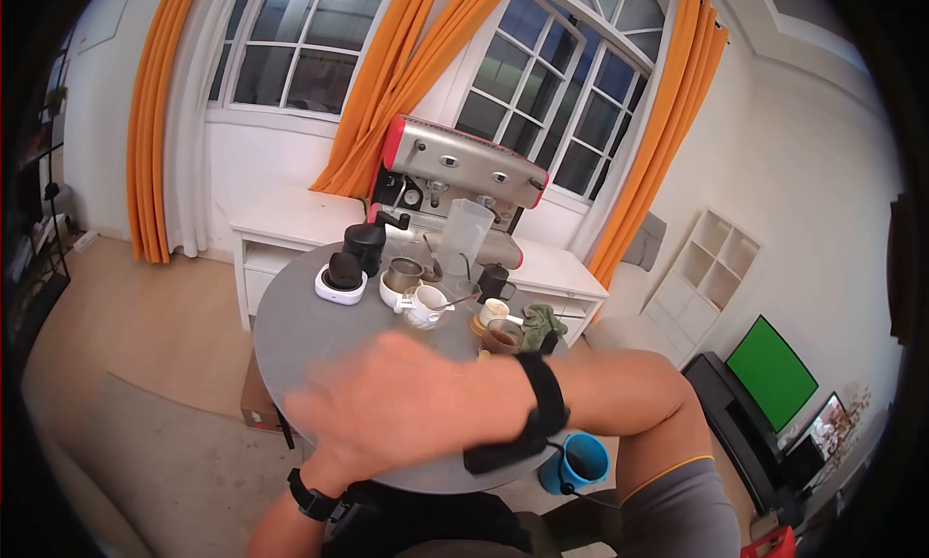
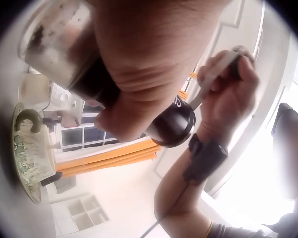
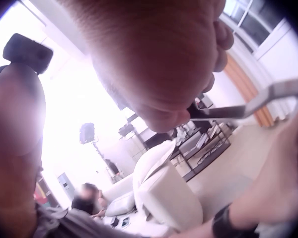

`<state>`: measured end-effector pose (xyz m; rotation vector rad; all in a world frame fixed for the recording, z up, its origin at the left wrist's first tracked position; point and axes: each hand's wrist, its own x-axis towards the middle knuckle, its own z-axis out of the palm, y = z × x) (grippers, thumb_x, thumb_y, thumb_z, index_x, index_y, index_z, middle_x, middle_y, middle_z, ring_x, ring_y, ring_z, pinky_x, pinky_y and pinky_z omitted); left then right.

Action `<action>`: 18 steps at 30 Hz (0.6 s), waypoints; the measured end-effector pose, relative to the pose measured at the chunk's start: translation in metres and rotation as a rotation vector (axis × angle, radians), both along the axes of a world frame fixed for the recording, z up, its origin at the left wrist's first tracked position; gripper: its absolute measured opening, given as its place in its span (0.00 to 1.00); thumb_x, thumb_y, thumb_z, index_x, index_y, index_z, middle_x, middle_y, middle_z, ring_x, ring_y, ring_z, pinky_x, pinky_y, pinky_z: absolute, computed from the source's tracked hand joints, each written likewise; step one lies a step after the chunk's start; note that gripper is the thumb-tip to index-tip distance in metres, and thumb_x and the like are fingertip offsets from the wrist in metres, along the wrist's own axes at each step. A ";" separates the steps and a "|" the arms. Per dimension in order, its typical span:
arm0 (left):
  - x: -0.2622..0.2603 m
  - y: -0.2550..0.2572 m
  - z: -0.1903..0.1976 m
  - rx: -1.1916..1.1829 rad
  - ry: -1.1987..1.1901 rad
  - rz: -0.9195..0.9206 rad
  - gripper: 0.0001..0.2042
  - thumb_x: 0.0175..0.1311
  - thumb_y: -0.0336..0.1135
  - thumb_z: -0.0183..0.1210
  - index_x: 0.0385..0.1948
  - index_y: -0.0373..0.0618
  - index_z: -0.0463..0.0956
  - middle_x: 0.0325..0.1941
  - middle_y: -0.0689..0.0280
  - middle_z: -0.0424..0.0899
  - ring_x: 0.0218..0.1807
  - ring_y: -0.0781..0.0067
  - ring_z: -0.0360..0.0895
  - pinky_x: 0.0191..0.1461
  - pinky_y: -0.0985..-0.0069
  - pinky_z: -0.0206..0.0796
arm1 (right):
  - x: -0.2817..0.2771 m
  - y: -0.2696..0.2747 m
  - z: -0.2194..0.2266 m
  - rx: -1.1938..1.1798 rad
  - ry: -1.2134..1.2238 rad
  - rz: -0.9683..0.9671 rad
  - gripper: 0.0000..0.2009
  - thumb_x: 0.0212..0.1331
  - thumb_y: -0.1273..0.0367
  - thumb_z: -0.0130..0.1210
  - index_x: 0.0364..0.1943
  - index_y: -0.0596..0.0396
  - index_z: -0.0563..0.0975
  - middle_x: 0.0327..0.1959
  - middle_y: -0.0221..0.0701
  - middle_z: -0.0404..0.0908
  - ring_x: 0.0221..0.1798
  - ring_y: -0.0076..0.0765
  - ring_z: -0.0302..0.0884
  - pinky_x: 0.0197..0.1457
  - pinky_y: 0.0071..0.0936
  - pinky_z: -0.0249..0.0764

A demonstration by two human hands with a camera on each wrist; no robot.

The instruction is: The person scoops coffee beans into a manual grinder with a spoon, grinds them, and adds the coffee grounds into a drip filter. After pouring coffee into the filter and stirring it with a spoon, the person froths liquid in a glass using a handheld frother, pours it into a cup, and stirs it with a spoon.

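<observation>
My left hand (image 2: 144, 64) grips a hand coffee grinder, whose black lid (image 2: 176, 124) and clear jar (image 2: 59, 34) show on either side of the fingers. My right hand (image 2: 228, 94) holds the end of the grinder's metal crank (image 3: 223, 113), fingers curled round its knob. In the head view the right hand (image 1: 416, 393), blurred, passes in front and hides the grinder and most of the left hand (image 1: 334, 461). Both hands are over the near part of the round grey table (image 1: 290, 335).
On the table stand a white mug (image 1: 426, 311), a metal cup (image 1: 404, 271), a black manual grinder (image 1: 365, 246), a white scale (image 1: 341, 292), a dark pitcher (image 1: 494, 282), a brown drink (image 1: 501, 337) and a green cloth (image 1: 544, 326). An espresso machine (image 1: 464, 166) is behind; a blue bin (image 1: 584, 461) stands at right.
</observation>
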<state>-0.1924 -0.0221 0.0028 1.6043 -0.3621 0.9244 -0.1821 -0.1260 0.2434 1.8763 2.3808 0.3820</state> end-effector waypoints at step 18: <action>-0.032 0.034 0.080 0.172 0.443 0.342 0.23 0.44 0.34 0.75 0.44 0.41 0.78 0.31 0.56 0.87 0.35 0.58 0.88 0.40 0.68 0.77 | 0.003 -0.068 -0.041 -0.084 0.193 -0.011 0.12 0.55 0.64 0.58 0.38 0.52 0.71 0.32 0.34 0.77 0.26 0.46 0.78 0.26 0.41 0.72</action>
